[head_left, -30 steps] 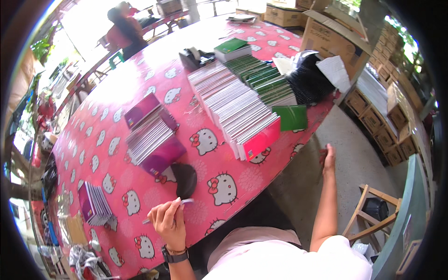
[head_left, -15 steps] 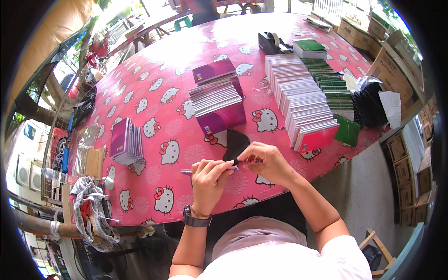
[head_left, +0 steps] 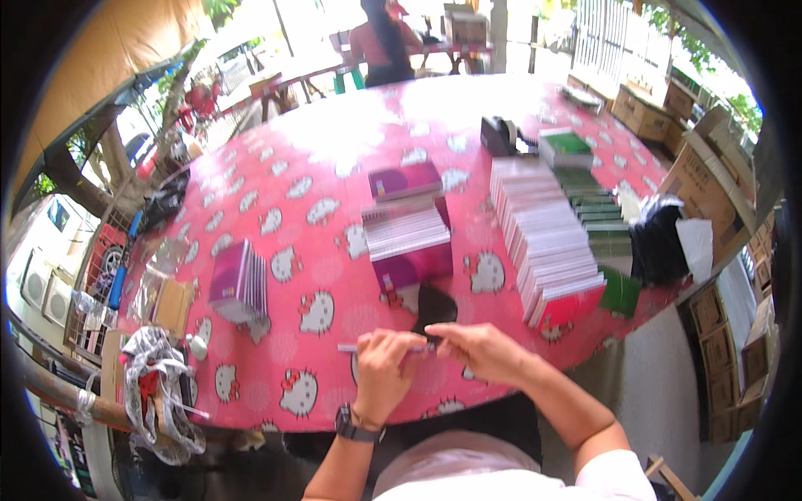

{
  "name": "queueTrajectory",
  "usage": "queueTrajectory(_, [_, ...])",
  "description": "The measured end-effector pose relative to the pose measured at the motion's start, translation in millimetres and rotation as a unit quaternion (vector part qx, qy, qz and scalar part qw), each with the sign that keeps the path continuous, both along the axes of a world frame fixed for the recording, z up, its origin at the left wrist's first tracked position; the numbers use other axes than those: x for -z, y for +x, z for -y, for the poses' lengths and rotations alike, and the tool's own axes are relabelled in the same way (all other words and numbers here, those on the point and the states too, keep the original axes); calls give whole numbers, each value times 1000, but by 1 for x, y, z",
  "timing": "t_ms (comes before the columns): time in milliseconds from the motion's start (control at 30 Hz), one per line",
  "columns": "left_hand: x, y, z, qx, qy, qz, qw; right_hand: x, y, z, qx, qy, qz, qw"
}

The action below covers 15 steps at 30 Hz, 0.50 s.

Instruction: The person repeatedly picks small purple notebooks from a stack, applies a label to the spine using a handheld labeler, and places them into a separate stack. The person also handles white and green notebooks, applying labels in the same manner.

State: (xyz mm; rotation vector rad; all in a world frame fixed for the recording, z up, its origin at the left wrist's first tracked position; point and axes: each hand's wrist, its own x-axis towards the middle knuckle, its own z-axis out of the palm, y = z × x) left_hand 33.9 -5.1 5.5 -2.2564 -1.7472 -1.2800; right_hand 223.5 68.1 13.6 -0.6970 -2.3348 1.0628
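Observation:
My left hand (head_left: 386, 367) is closed around a thin notebook (head_left: 345, 348), seen nearly edge-on above the near part of the table. Close beside it, my right hand (head_left: 484, 352) pinches what looks like a thin black coil (head_left: 432, 340) at the notebook's right end. Its fingers hide most of the coil. Just beyond my hands lies a flat black object (head_left: 437, 307) whose kind I cannot tell. Farther out stands a stack of purple spiral notebooks (head_left: 411, 269), and a smaller purple stack (head_left: 238, 282) sits to the left.
A long row of white-edged notebooks (head_left: 539, 238) with green ones (head_left: 606, 242) runs along the right. Beyond are a black tape dispenser (head_left: 499, 136), a black bundle (head_left: 660, 242) and cardboard boxes (head_left: 710, 179). Cloth (head_left: 159, 388) hangs at the left edge. A person (head_left: 384, 42) sits far off.
The view has tilted up, so the table and stacks sit lower in the picture. My right hand has turned and its fingers are now straighter; my left hand keeps hold of the notebook.

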Motion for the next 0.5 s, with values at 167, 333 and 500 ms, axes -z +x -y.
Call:
queueTrajectory(167, [-10,7,8,-3,-15,-12,1000,-14,-5,2,-21,27,8,999])
queueTrajectory(333, [-5,3,7,29,-35,-66,997,0,-3,-38,-17,32,52,998])
queueTrajectory(500, [-15,2,6,51,-55,-40,996,12,-10,-49,-3,205,219,954])
